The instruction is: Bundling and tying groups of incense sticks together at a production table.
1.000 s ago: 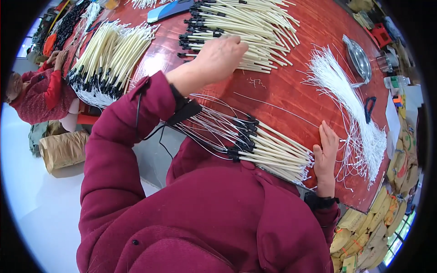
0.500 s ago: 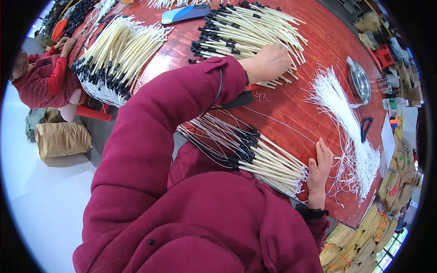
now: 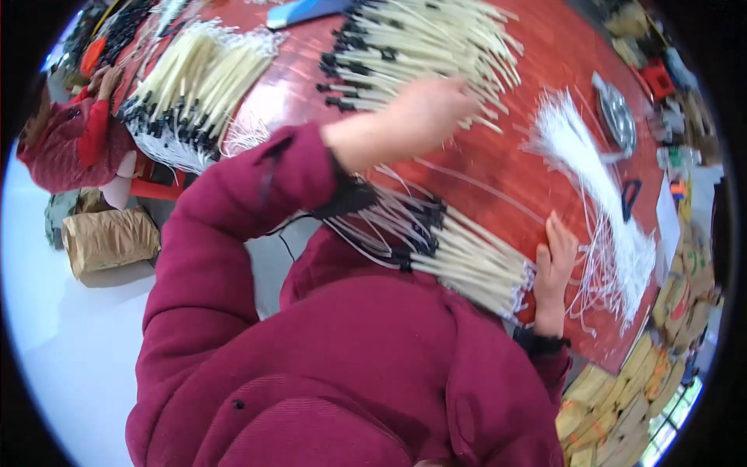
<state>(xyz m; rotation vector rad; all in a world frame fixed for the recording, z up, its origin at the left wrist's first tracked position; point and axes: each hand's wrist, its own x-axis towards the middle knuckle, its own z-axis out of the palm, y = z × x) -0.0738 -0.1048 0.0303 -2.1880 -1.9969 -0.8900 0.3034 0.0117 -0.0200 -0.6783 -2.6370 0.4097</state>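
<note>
My left hand (image 3: pixel 433 110), blurred by motion, is closed above the near edge of a large pile of cream tubes with black end pieces (image 3: pixel 436 50). What its fingers hold, if anything, cannot be made out. My right hand (image 3: pixel 555 265) rests on the red table (image 3: pixel 513 167) with fingers stretched out, holding nothing. It lies beside the white-tipped ends of a smaller bunch of cream tubes (image 3: pixel 475 253), whose black ends trail pale cords toward my lap. A single pale cord (image 3: pixel 486 187) runs across the table toward my right fingertips. Right of that hand lies a bundle of white cords (image 3: pixel 595 175).
A metal dish (image 3: pixel 617 117) and a black loop (image 3: pixel 630 199) lie toward the right edge. Farther left are another tube pile (image 3: pixel 198 82) and a blue case (image 3: pixel 305 11). A person (image 3: pixel 70 152) sits at the far left, near a brown paper sack (image 3: pixel 111 243).
My left hand has drawn back from the large tube pile, leftward and a little toward me. My right hand has stayed almost in place. The whole view has shifted slightly.
</note>
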